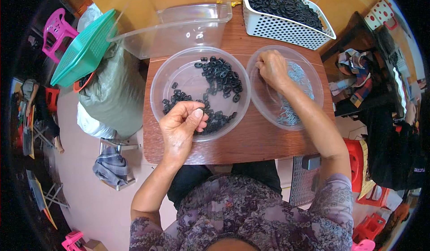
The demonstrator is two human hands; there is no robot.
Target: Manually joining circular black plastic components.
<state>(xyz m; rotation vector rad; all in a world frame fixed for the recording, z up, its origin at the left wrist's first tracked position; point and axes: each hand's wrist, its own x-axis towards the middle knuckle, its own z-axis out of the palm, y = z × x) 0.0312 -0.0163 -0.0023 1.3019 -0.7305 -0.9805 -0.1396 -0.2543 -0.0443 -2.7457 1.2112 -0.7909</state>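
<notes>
My left hand (182, 122) is closed in a pinch over the near part of a clear round tub (156, 83). A small black piece shows at its thumb tip, mostly hidden by the fingers. Small black oval pieces with holes (222, 76) lie in two heaps in that tub. To the right, my right hand (272, 68) is held over the far left part of a second clear tub (319, 87), fingers curled together. What those fingers hold, if anything, is hidden. Many thin, light blue-grey pieces (301, 83) lie along that tub's right side.
A white perforated basket (286, 32) full of black pieces stands at the back right of the brown table (201, 154). A clear rectangular bin (179, 29) is at the back left. Left of the table are a stuffed sack (114, 94), a green basket (83, 49) and a stool (117, 161).
</notes>
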